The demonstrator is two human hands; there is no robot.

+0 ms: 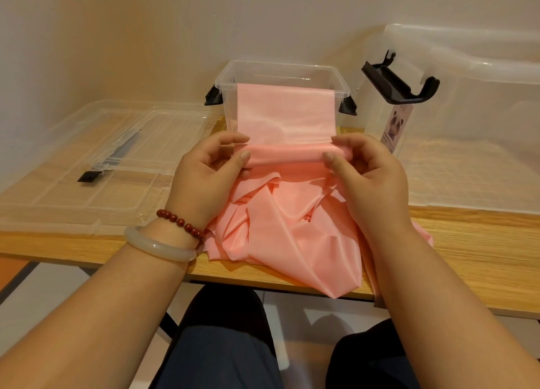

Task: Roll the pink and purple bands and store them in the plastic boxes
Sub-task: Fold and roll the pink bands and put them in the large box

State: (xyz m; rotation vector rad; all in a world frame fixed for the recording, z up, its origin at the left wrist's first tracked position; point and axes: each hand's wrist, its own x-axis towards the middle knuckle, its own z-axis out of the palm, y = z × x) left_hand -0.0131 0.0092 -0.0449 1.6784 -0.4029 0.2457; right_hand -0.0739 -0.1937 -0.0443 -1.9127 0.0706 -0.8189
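A long pink band (287, 228) lies bunched on the wooden table (467, 242). One end of the band hangs over the front rim of a small clear plastic box (282, 70). Just in front of the box, a short rolled section of the band stretches between my hands. My left hand (213, 169) pinches the roll's left end between thumb and fingers. My right hand (365, 169) pinches its right end the same way. No purple band is in view.
A clear lid (87, 160) with a black clip lies flat on the table at the left. A large clear box (467, 111) with a black latch (400, 81) and a panda label stands at the right. A wall runs behind the table.
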